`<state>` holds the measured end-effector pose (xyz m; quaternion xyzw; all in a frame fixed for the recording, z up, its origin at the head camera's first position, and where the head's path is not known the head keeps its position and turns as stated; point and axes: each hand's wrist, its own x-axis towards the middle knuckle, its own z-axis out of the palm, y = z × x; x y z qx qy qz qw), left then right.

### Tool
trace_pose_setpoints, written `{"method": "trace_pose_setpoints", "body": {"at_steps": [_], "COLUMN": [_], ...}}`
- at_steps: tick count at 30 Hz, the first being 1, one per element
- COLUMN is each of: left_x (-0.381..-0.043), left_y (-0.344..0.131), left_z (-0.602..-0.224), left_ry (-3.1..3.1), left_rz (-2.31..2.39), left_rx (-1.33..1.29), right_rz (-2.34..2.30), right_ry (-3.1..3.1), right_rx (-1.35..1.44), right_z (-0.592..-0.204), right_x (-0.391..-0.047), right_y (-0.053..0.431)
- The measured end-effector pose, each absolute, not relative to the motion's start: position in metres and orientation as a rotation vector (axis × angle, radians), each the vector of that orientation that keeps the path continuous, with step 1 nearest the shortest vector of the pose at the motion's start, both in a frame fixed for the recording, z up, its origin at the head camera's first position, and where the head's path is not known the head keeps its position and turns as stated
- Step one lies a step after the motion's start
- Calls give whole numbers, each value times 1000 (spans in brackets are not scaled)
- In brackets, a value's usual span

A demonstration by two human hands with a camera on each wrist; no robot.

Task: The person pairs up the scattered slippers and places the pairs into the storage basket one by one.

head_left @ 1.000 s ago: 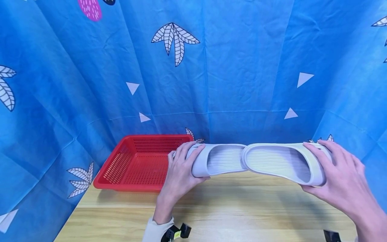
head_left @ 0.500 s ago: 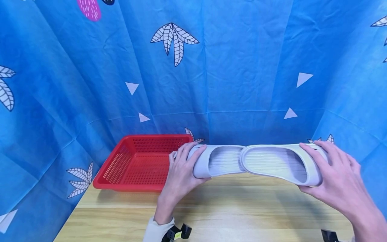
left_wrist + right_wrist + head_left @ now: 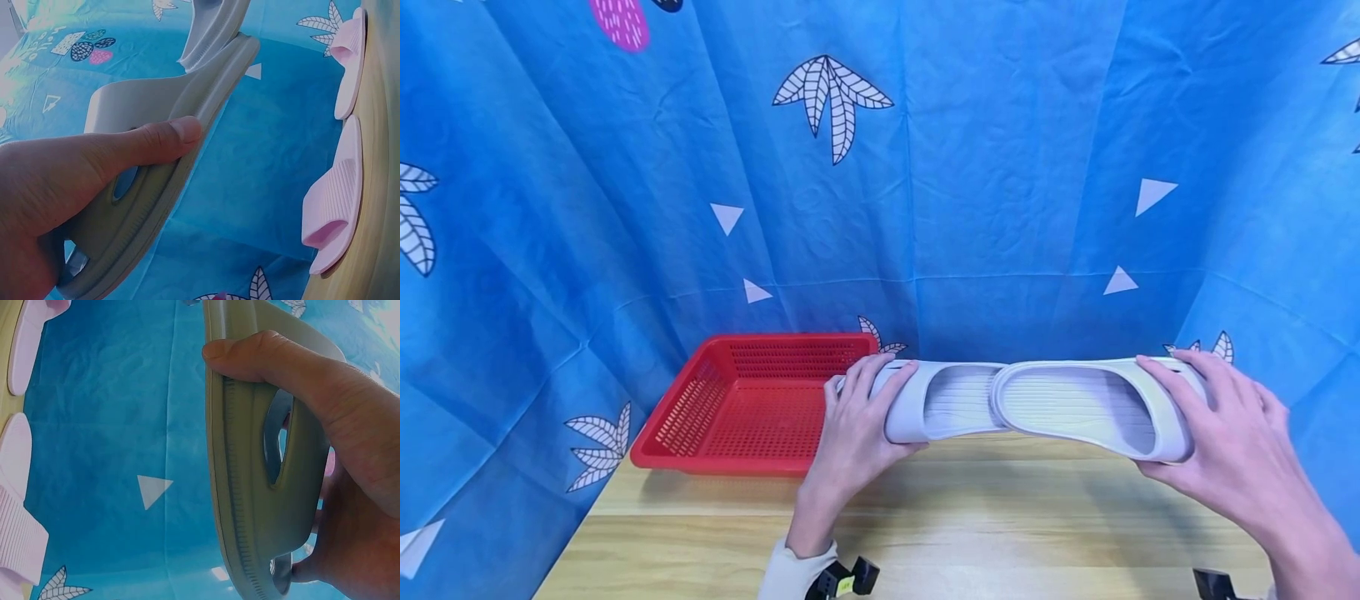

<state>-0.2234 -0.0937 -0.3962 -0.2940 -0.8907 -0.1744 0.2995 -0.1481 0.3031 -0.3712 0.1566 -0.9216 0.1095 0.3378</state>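
Two pale grey-white slide slippers are held up above the table, heel to heel. My left hand point(image 3: 852, 425) grips the left slipper point(image 3: 910, 404) by its strap and toe end, the thumb along the sole's side in the left wrist view. With my right hand point(image 3: 1240, 433) I grip the right slipper point(image 3: 1172, 417) the same way, thumb on the sole edge. The heel of the right slipper overlaps that of the left one in the head view. A pink slipper point(image 3: 334, 200) and another pink slipper point(image 3: 351, 59) rest on the table beyond, hidden in the head view.
A red perforated plastic basket point(image 3: 700, 462) stands at the table's back left, just beyond my left hand. The wooden table point(image 3: 970, 533) spreads below the slippers. A blue curtain point(image 3: 1000, 167) with leaf and triangle prints hangs behind and at both sides.
My left hand has shifted slightly right and my right hand slightly left, each with its slipper. The slippers' heels remain together. The basket has not moved.
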Motion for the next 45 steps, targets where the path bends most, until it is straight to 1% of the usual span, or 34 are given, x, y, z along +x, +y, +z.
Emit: {"method": "trace_pose_setpoints", "body": {"at_steps": [25, 45], "left_x": [-225, -226], "left_y": [-90, -89], "left_z": [-400, -402], "left_ry": [-2393, -2381], "left_rz": [-418, -424], "left_rx": [-776, -780], "right_rz": [185, 244], "right_ry": [-2477, -2423], "right_rx": [376, 451], "right_z": [-374, -368], "right_x": [-144, -143], "right_y": [290, 288]}}
